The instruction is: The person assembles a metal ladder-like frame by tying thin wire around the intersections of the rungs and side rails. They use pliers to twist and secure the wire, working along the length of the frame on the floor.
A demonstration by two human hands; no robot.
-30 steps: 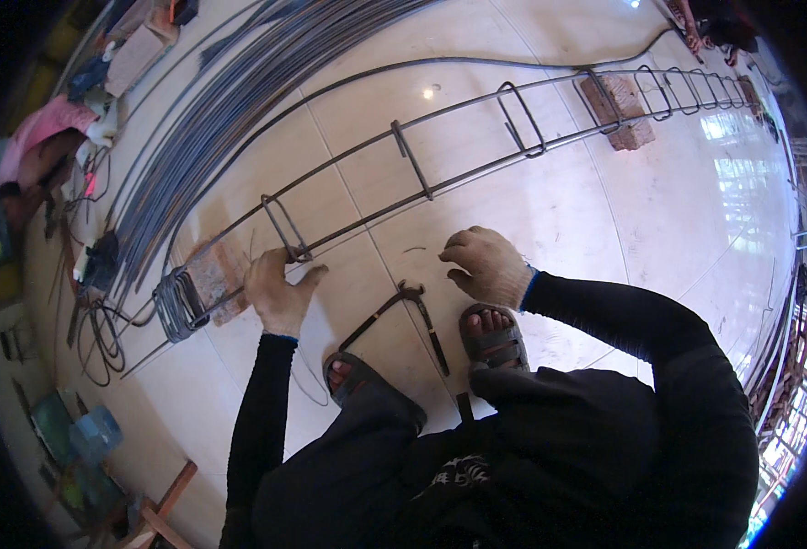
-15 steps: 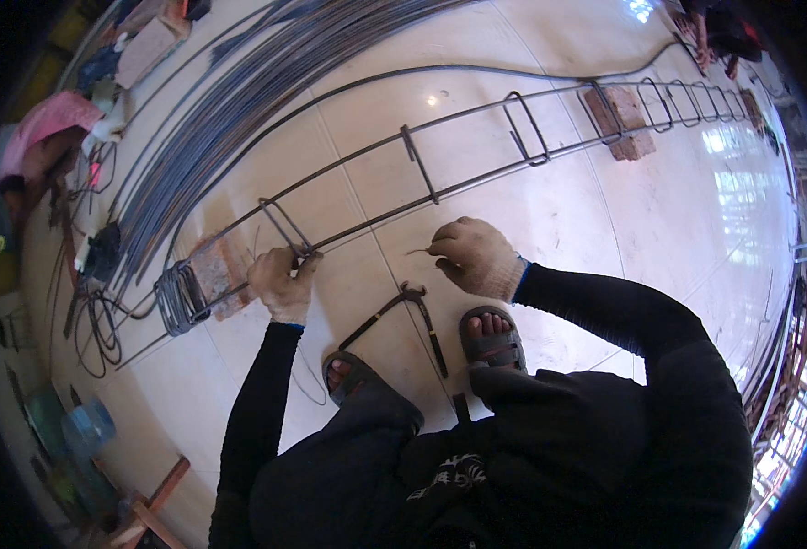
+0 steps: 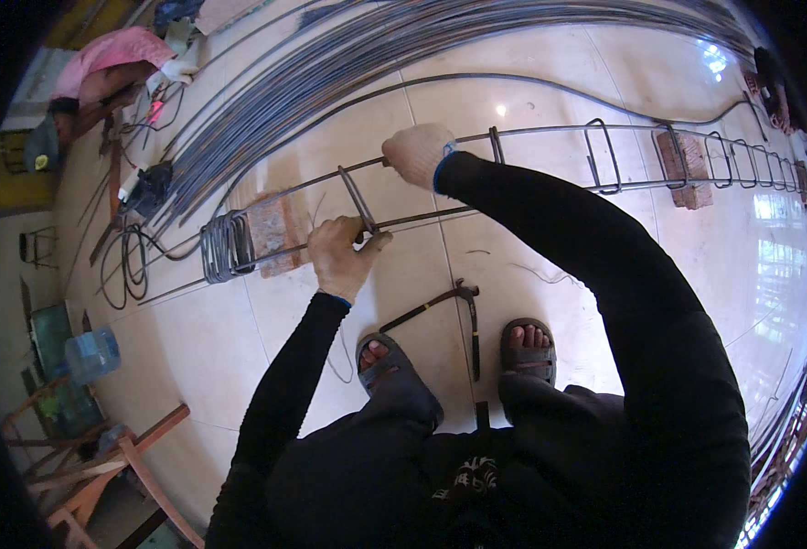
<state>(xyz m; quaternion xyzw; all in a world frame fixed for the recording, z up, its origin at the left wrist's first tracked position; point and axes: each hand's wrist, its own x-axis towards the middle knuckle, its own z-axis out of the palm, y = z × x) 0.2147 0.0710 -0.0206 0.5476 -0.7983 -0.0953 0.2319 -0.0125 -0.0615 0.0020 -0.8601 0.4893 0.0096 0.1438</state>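
A ladder-like frame of two long steel bars with wire-rod stirrups [image 3: 357,197] crosses the floor in front of me. My gloved left hand [image 3: 341,256] is closed at the near bar, its thumb and forefinger pinching the near corner of one stirrup. My gloved right hand [image 3: 419,156] is closed over the far bar [image 3: 522,131], just right of that stirrup; its fingertips are partly hidden. Black-handled pincers [image 3: 465,291] lie spread on the floor between my sandalled feet. Bits of thin wire [image 3: 545,274] lie nearby.
Bricks [image 3: 275,227] [image 3: 683,169] prop the frame. Stacked stirrups [image 3: 227,247] hang round its left end. Long rods [image 3: 330,87] lie beyond. A person in pink [image 3: 111,64] bends at far left; another [image 3: 769,87] is at far right. Wooden legs [image 3: 152,457] stand lower left.
My right hand has moved up and left, from above the floor near the frame to the far bar. My left hand stays by the same stirrup. The whole view has shifted.
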